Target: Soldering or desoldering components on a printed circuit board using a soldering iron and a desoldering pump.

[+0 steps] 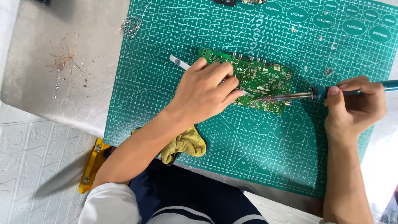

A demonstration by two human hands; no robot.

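A green circuit board point(265, 76) lies on a green cutting mat point(166, 74). My left hand point(205, 93) rests on the board's left part and grips metal tweezers point(179, 63), whose flat end sticks out to the upper left and whose tips reach the board near its front edge. My right hand point(354, 108) holds a soldering iron point(298, 96) by its blue handle. The iron's metal tip points left and meets the tweezer tips on the board.
A yellow-green cloth point(184, 145) lies at the mat's front edge under my left forearm. A coil of solder wire point(130, 27) sits at the mat's upper left corner. Copper wire scraps point(64, 62) litter the steel table. A yellow tool point(93, 166) hangs below the table edge.
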